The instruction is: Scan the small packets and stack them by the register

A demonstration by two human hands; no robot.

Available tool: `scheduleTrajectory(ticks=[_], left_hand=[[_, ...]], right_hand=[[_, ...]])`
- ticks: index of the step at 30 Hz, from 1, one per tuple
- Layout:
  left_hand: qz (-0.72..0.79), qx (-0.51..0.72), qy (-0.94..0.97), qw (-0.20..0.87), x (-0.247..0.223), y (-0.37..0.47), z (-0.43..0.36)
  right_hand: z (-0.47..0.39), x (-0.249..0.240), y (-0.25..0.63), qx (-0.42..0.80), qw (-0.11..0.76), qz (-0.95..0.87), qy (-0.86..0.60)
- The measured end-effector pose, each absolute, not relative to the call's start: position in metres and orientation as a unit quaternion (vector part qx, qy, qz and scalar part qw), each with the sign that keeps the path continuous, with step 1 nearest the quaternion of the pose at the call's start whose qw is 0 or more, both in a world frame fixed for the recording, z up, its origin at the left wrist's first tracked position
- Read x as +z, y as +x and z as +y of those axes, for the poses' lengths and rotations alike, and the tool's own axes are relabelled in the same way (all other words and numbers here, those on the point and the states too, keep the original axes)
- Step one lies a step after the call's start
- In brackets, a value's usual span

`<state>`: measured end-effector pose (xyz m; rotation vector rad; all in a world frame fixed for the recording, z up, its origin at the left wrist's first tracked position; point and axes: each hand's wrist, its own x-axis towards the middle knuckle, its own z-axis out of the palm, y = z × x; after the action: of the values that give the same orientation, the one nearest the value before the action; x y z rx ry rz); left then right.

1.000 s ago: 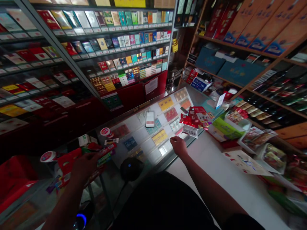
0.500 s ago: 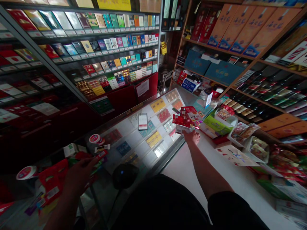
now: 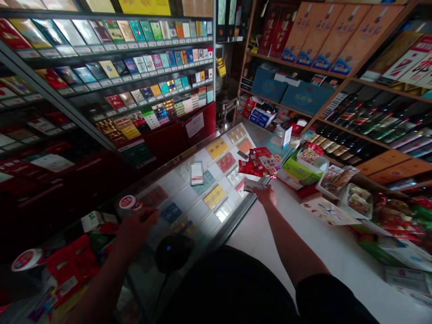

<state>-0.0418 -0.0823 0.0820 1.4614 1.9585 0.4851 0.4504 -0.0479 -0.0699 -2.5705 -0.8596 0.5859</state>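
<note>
My right hand is closed on a silvery-grey packet at the front edge of the glass counter. Just beyond it lie red snack packets. Over the left part of the counter, my left hand is blurred and dark, with its fingers pointing right; whether it holds anything is unclear. Near that hand are a round red-and-white tub and a white-and-green box. A large red bag lies left of my left forearm.
A black rounded device stands near my body. Flat packs show in the glass counter. Candy trays line the right side. Shelves of small boxes and bottles rise behind.
My left hand has moved right and up, away from the red and green packets it was over. The grey packet in my right hand now sits apart from the red packets. The view has shifted slightly.
</note>
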Motion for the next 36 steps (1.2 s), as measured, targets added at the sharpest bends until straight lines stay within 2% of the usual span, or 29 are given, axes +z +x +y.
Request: scheduleTrajectory(ticks=[7,10,13,21,30,36], left_hand=[[0.548,0.164,0.697,0.432,0.086,0.088,-0.022],[0.471,0.141,0.677,0.548,0.067,0.150,0.000],[0.493,0.099,0.613,0.609,0.040,0.203,0.019],[0.555,0.078,0.536,0.631,-0.022,0.274,0.036],[0.563,0.086,0.495,0.656,-0.044,0.304,0.040],[0.593,0.093,0.461,0.654,-0.061,0.311,0.041]], right_hand=[[-0.065,-0.089,0.454,0.181,0.235,-0.275,-0.914],[-0.070,-0.096,0.461,0.208,0.238,-0.277,-0.907],[-0.073,-0.102,0.468,0.237,0.258,-0.268,-0.897],[-0.068,-0.103,0.476,0.282,0.339,-0.202,-0.874],[-0.068,-0.107,0.484,0.303,0.368,-0.171,-0.862],[-0.078,-0.102,0.483,0.325,0.421,-0.160,-0.832]])
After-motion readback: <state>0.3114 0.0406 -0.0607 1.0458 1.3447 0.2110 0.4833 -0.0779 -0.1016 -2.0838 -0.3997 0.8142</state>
